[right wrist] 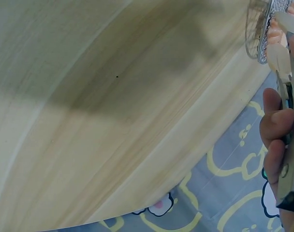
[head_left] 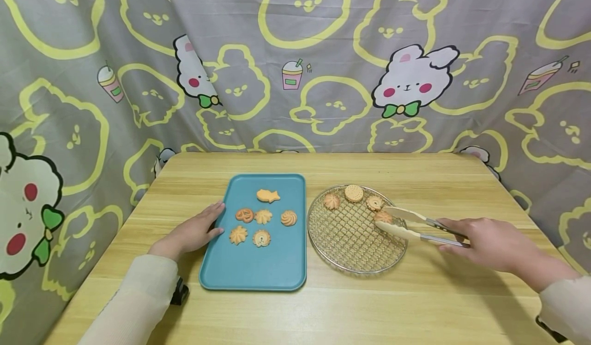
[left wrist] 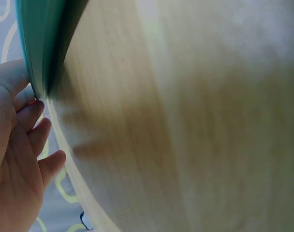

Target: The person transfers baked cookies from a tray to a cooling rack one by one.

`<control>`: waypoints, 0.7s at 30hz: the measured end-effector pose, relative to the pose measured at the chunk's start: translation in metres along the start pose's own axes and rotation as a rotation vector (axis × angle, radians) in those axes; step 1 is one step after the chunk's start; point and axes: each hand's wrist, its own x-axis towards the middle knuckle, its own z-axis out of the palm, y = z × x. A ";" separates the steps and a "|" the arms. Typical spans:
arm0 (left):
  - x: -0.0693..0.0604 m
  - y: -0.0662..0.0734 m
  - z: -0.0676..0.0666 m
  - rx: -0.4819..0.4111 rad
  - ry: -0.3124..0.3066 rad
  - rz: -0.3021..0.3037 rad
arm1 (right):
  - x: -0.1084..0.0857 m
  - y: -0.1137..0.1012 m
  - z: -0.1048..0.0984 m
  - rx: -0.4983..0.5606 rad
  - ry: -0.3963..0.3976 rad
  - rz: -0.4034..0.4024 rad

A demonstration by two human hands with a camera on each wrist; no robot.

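Observation:
My right hand [head_left: 494, 245] grips a pair of tongs [head_left: 425, 223] with cream-coloured tips. The tips stand on either side of a round ridged cookie [head_left: 382, 216] at the right of the round wire rack [head_left: 330, 252]. Beyond it lie a ring-shaped cookie [head_left: 374, 203], a round dotted biscuit [head_left: 354, 193] and a fluted cookie [head_left: 331, 201]. My left hand [head_left: 194, 232] touches the left edge of a teal tray [head_left: 254, 273], its fingers extended at the rim. In the left wrist view, fingers [left wrist: 38, 135] show beside the tray's edge, loosely bent.
On the tray lie a fish-shaped cracker [head_left: 268, 196], a pretzel-shaped cookie [head_left: 244, 215], a swirl cookie [head_left: 289, 218] and several other shaped cookies. Tray and rack stand side by side on a wooden table [head_left: 351, 304]. A patterned curtain [head_left: 258, 109] hangs behind and at both sides.

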 end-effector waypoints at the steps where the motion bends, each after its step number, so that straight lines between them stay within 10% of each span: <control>1: 0.000 0.000 0.000 0.000 -0.002 0.000 | 0.000 0.000 0.000 0.003 -0.005 0.000; 21: 0.000 0.001 -0.002 -0.003 -0.012 -0.004 | 0.000 0.001 0.000 -0.003 0.075 -0.024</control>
